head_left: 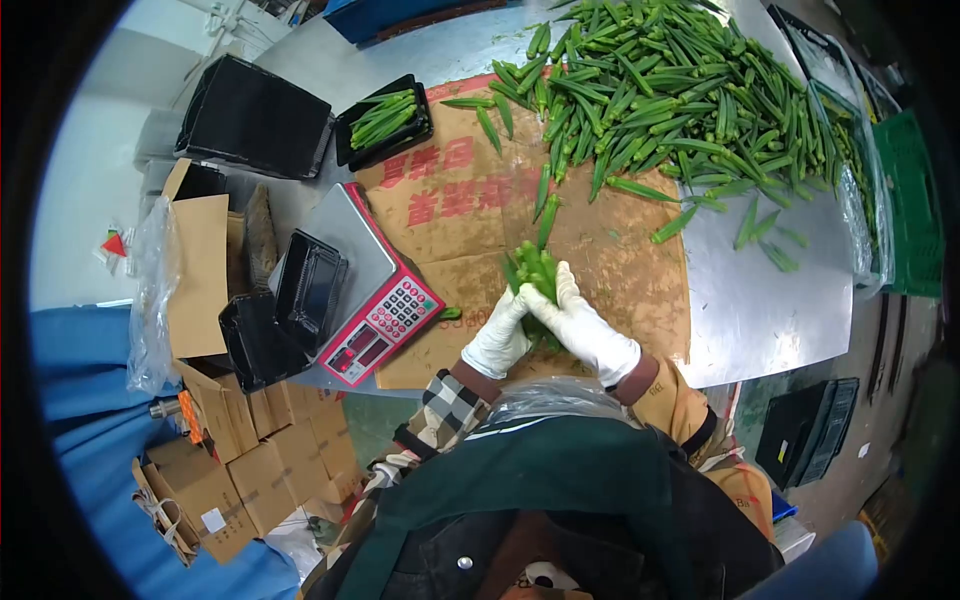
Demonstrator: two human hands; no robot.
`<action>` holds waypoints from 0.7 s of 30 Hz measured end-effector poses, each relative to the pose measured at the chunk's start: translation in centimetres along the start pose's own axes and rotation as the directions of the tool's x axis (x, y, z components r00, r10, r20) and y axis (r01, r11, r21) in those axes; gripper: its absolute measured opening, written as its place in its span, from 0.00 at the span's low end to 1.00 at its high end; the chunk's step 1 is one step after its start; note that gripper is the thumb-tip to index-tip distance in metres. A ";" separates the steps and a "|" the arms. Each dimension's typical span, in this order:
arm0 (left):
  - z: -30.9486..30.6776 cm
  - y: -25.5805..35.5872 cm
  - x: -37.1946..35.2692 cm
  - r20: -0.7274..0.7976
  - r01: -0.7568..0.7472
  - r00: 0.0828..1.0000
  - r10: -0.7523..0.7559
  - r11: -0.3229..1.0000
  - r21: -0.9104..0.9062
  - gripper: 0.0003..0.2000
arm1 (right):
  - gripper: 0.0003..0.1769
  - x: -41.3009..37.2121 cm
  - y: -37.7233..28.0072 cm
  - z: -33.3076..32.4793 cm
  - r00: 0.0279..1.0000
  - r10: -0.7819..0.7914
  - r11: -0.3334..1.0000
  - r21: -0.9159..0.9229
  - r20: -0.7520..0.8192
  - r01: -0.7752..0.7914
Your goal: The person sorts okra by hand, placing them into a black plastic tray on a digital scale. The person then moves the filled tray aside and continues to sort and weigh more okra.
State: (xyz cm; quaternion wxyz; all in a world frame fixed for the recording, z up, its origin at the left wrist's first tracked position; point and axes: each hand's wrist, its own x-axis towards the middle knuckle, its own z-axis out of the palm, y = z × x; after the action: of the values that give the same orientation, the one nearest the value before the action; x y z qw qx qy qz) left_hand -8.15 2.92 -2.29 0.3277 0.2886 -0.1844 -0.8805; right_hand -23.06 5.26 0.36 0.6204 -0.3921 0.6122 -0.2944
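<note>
Both my hands wear white gloves and close together around a bunch of okra in front of my body. My left hand wraps the bunch from the left side. From the right, my right hand presses against the same pods, its fingers over them. The lower ends of the pods are partly hidden by the gloves. Beneath the hands lies a flattened cardboard sheet with red print. A large heap of loose okra covers the far right of the table, with some pods scattered at its near edge.
A red-rimmed digital scale stands left of my hands, bearing a black plastic tray. Behind it, another black tray holds okra. A large black stack and an open cardboard box are at left. A green crate stands far right.
</note>
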 end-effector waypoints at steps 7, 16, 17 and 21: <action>-0.5 1.4 -1.3 0.108 -0.080 0.987 0.115 0.954 -0.288 0.51 | 0.38 -4.3 -5.7 -2.5 0.939 -0.199 0.945 0.308 0.280 0.108; -3.3 18.6 -8.5 0.144 -0.325 0.923 0.356 0.924 -0.203 0.53 | 0.29 -2.9 -2.3 -5.8 0.989 -0.133 0.808 0.585 0.057 0.075; -4.2 21.4 -10.2 0.150 -0.387 0.905 0.397 0.917 -0.095 0.52 | 0.27 -2.7 -1.5 -6.0 0.995 -0.092 0.800 0.597 0.028 0.057; -7.7 30.0 -16.9 0.029 -0.499 0.853 0.521 0.798 0.338 0.44 | 0.23 -2.1 1.5 -6.3 1.000 0.016 0.813 0.583 0.007 -0.017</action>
State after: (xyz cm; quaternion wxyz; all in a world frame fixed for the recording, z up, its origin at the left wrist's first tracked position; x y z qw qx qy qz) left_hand 21.23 -8.07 13.79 0.5047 0.3079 -0.3906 -0.7056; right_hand -29.65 6.98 0.55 0.7135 -0.1786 0.4955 -0.4620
